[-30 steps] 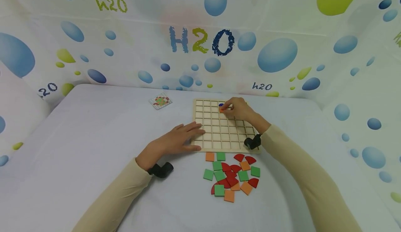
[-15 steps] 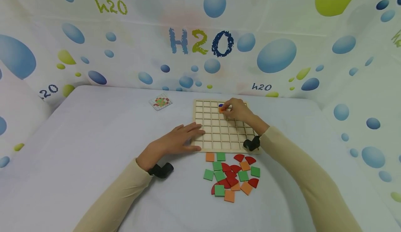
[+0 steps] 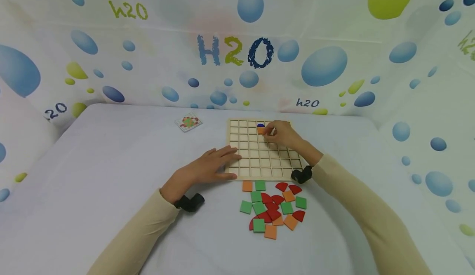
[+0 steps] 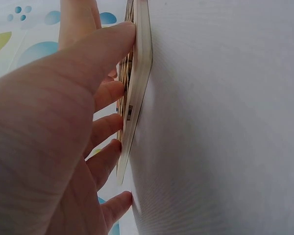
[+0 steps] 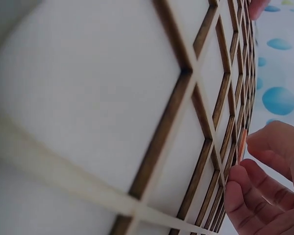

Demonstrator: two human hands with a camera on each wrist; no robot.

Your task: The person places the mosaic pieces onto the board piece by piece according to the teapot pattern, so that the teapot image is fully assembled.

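We see the left hand [image 3: 209,166] with its fingers spread out, tips on the left side of the wooden board [image 3: 256,154]. It grips nothing. We think it rests there so the board does not slide. The right hand [image 3: 285,135] reaches over the board with its fingers bent. Its fingertips are at the right edge of the orange square [image 3: 261,130]. We cannot tell if they pinch the square or are just beside it, maybe to make it sit flat.

The orange square is near the far side of the board, in the second row, just below the blue piece [image 3: 260,125] in the top row. The loose pieces [image 3: 259,225] lie in a messy pile on the white table [image 3: 130,163], just in front of the board, maybe so they are easy to grab. The little card [image 3: 188,122] lies left of the board, perhaps so it is easy to look at.

The board is pale wood, and thin bars make lots of little boxes. The orange square is plain, and the blue piece has a round top. In the pile we find green squares [image 3: 245,207], more orange squares [image 3: 271,231] and red pieces [image 3: 298,216] like pie slices.
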